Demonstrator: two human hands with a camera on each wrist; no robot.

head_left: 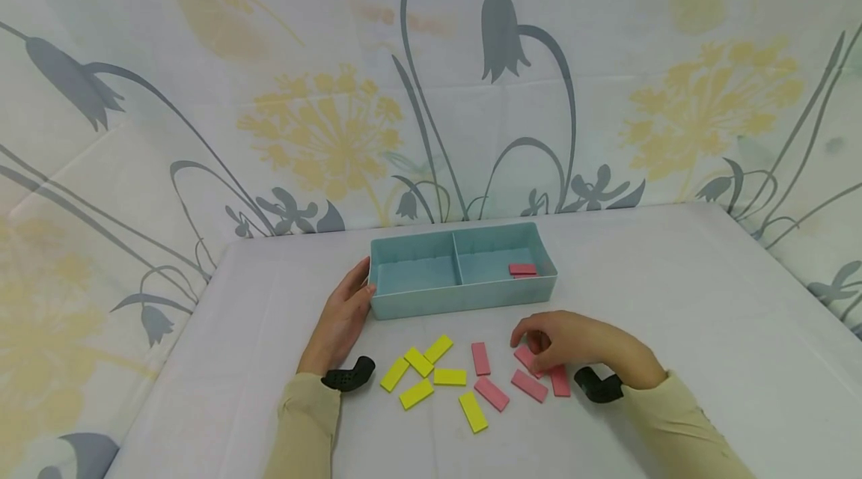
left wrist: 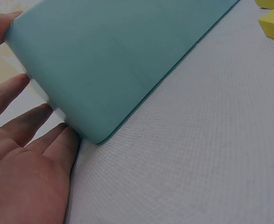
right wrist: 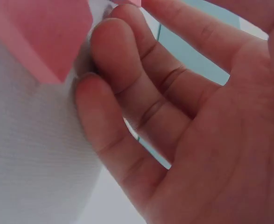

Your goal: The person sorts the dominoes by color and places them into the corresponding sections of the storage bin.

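Observation:
A light blue two-compartment box (head_left: 417, 305) stands on the table. My left hand (head_left: 345, 318) rests against its left end, thumb at the front corner; in the left wrist view, its fairly straight fingertips touch the box's end wall (left wrist: 104, 60). My right hand (head_left: 569, 337) reaches down in front of the box's right part, its thumb and forefinger pinching a small flat pink block (head_left: 525, 358). The other fingers curl beside it. Another pink block (right wrist: 48, 42) shows large in the right wrist view. More pink blocks (head_left: 529, 386) lie close by.
Several yellow blocks (head_left: 450, 377) lie loosely on the table left of the pink ones. Pink blocks (head_left: 522, 269) lie in the box's right compartment. A flowered cloth (head_left: 451, 127) hangs behind the table. Each wrist carries a black camera mount (head_left: 350, 376).

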